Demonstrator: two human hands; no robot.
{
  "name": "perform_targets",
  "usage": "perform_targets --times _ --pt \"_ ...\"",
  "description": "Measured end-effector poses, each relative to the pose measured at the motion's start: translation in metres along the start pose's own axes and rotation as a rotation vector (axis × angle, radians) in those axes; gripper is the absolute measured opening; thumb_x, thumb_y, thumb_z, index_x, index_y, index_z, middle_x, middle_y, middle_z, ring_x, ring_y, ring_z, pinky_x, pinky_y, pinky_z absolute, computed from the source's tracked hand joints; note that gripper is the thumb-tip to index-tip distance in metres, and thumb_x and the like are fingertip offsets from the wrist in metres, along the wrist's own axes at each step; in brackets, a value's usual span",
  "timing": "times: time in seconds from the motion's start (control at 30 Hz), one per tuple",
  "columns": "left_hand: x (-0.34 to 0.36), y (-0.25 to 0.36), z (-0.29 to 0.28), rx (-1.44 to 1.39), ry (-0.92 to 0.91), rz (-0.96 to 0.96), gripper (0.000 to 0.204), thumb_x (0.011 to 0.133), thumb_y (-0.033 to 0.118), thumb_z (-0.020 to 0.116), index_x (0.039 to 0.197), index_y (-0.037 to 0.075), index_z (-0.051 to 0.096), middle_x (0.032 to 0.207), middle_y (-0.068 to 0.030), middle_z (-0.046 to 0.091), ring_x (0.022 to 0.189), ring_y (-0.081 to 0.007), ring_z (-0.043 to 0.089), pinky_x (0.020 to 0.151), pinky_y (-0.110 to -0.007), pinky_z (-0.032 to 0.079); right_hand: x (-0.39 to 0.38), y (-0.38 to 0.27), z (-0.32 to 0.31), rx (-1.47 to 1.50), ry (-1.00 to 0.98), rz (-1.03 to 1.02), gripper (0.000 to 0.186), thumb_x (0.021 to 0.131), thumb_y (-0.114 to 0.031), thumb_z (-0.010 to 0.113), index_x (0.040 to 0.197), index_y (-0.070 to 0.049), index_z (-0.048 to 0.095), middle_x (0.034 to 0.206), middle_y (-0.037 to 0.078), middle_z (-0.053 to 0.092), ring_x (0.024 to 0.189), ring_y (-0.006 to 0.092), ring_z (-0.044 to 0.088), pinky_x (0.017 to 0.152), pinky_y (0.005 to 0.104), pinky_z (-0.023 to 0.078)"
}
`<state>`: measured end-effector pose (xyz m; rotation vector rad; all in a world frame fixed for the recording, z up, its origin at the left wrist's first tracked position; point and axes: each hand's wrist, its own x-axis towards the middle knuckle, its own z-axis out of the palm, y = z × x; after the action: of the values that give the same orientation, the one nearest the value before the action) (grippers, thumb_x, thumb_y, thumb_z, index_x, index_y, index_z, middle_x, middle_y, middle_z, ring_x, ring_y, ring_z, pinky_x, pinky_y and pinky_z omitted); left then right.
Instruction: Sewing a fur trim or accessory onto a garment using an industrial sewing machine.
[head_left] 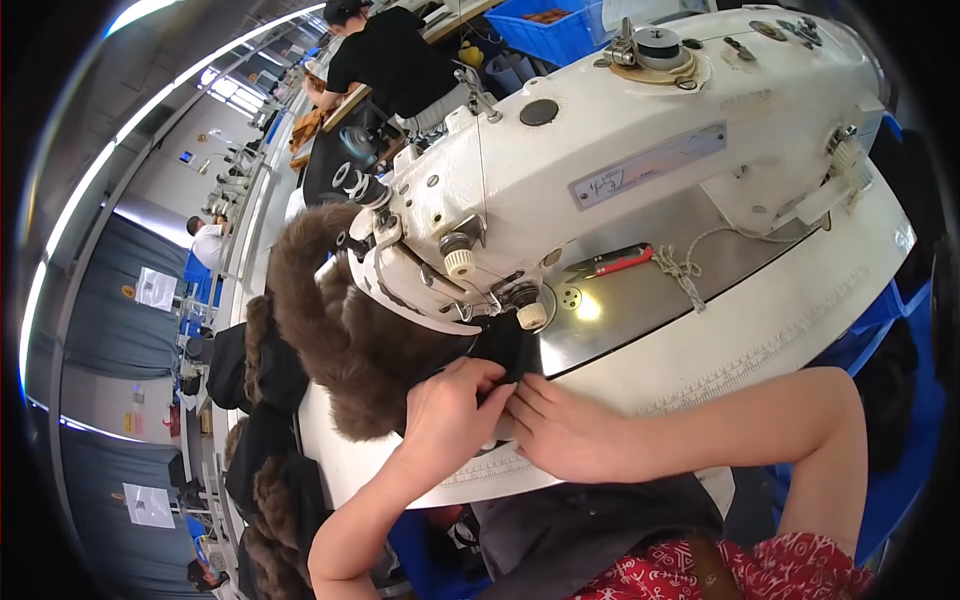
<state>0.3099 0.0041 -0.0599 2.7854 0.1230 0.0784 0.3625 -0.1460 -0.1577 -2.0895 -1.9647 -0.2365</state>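
Note:
A black fabric piece with thick brown fur (335, 330) lies on the bed of a white sewing machine (530, 185), partly under its head. My left hand (447, 408) grips the black fabric (508, 352) just in front of the needle area, thumb and fingers drawn together. Close beside it, my right hand (565, 428) has bent fingers pressed together on the same fabric, nearly touching the left thumb. The fur bulges out to the left of the machine head. Both hands partly cover the fabric's near edge, and the needle tip cannot be made out.
Red-handled thread snips (610, 262) and a knotted pale cord (680, 265) lie under the machine arm. Several fur-trimmed black pieces (265, 465) are heaped at the left. A blue bin (540, 28) stands behind the machine. A person in black (390, 65) sits further back.

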Motion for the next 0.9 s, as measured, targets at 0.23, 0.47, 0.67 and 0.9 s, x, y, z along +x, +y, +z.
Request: perform_targets --times 0.23,0.47,0.67,0.9 --pt "0.004 -0.005 -0.006 0.181 -0.075 0.067 0.017 0.080 0.011 0.076 0.092 -0.001 0.072 0.081 -0.0133 0.066 0.068 -0.0277 0.066 0.061 -0.037 0.051 -0.038 0.000 -0.015 0.216 0.175 0.148 0.058 0.091 -0.032 0.059 0.128 0.014 0.055 0.141 0.031 0.049 0.140 0.0394 0.039 0.117 0.0457 0.027" --pt "0.009 -0.010 -0.009 -0.117 -0.007 0.034 0.011 0.085 0.005 0.075 0.092 -0.004 0.072 0.077 -0.0039 0.058 0.059 -0.0077 0.047 0.055 -0.022 0.039 -0.011 -0.001 -0.007 0.244 0.275 0.238 0.064 0.089 -0.033 0.064 0.128 0.016 0.051 0.137 0.033 0.050 0.137 0.0432 0.041 0.116 0.0470 0.028" --pt "0.008 -0.002 -0.003 -0.117 0.058 -0.016 0.011 0.086 0.009 0.072 0.091 -0.001 0.072 0.077 -0.0105 0.062 0.063 -0.0257 0.060 0.059 -0.034 0.049 0.002 0.010 0.000 0.248 0.228 0.183 0.067 0.087 -0.033 0.065 0.129 0.016 0.049 0.136 0.033 0.049 0.136 0.0467 0.039 0.116 0.0498 0.029" --pt "0.006 -0.009 0.015 0.367 0.225 0.462 0.042 0.066 0.004 0.065 0.107 0.000 0.067 0.081 -0.0083 0.056 0.076 -0.0271 0.056 0.063 -0.036 0.051 0.023 -0.001 0.000 0.282 0.090 0.188 0.067 0.084 -0.037 0.063 0.122 0.018 0.055 0.134 0.038 0.048 0.133 0.0540 0.038 0.118 0.0559 0.023"
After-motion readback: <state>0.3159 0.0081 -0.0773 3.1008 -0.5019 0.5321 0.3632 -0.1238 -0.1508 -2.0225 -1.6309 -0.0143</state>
